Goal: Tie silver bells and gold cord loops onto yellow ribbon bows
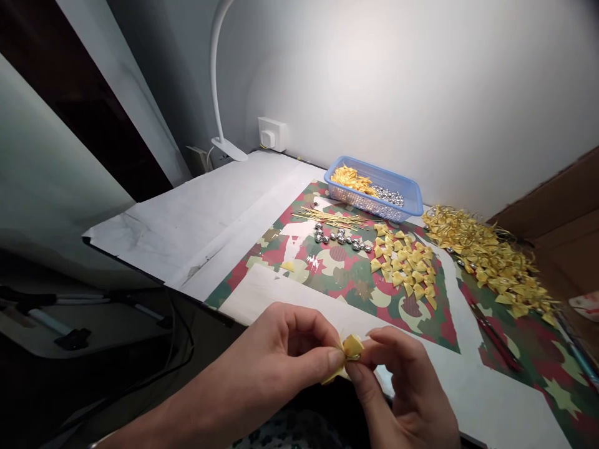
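One yellow bow (352, 347) sits directly between left hand (285, 362) and right hand (407, 386), both pinching it, neither clearly nearer; long axis partly hidden, can't tell.

No words, numbers, brand names or signs can be read anywhere here.
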A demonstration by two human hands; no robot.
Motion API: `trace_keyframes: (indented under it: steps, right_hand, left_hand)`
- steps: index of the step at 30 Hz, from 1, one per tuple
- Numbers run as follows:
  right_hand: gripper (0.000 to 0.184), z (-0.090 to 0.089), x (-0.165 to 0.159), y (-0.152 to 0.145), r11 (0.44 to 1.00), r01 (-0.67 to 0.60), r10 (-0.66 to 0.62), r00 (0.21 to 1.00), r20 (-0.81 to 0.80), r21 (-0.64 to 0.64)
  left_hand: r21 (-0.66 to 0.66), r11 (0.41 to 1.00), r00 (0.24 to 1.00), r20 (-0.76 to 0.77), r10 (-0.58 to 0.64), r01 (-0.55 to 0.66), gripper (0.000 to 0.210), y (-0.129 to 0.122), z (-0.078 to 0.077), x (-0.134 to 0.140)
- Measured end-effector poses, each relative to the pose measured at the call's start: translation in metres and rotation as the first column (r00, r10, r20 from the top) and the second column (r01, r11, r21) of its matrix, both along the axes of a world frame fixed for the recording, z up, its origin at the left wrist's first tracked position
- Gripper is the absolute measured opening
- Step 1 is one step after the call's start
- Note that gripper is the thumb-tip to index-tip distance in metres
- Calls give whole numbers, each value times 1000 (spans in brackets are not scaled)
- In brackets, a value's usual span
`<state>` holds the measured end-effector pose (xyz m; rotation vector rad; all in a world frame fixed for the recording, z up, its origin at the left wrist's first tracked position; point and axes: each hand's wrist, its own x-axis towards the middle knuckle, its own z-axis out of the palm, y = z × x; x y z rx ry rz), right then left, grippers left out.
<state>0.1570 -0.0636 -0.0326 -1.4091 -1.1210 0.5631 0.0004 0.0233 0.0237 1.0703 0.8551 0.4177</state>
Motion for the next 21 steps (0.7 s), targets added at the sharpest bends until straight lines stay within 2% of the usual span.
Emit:
trace_keyframes:
  steps: [4, 5, 6, 8, 11, 17, 19, 21]
  right_hand:
    - [32, 7, 29, 9, 992, -115, 112, 992, -56, -58]
    - [32, 8, 36, 13, 974, -209, 200, 974, -109, -85]
    - [33, 10, 41, 18, 933, -346, 325, 927, -188, -98]
    - [36, 14, 45, 27, 820, -559, 473, 784, -403, -125]
    - [40, 19, 37, 38, 659, -744, 534, 567, -627, -111]
    - [29, 18, 26, 41, 511, -852, 508, 410, -757, -119]
    - [29, 16, 30, 40, 509, -851, 517, 421, -745, -127]
    - [33, 16, 34, 40, 561, -818, 489, 452, -746, -128]
  left_hand:
    - [68, 995, 995, 58, -80, 76, 17, 2, 3, -9]
    - [93, 991, 993, 58, -105, 100, 17, 3, 4, -11]
    - [117, 985, 990, 44, -131, 125, 17, 3, 5, -13]
    - [165, 975, 988, -5, -152, 151, 17, 3, 8, -15]
    - [188, 966, 984, -33, -175, 178, 16, 4, 12, -16]
    - [129, 981, 986, 56, -156, 148, 15, 10, 15, -21]
    - [145, 978, 988, 26, -154, 149, 15, 12, 15, -25]
    - [205, 963, 984, -64, -165, 175, 15, 12, 15, -28]
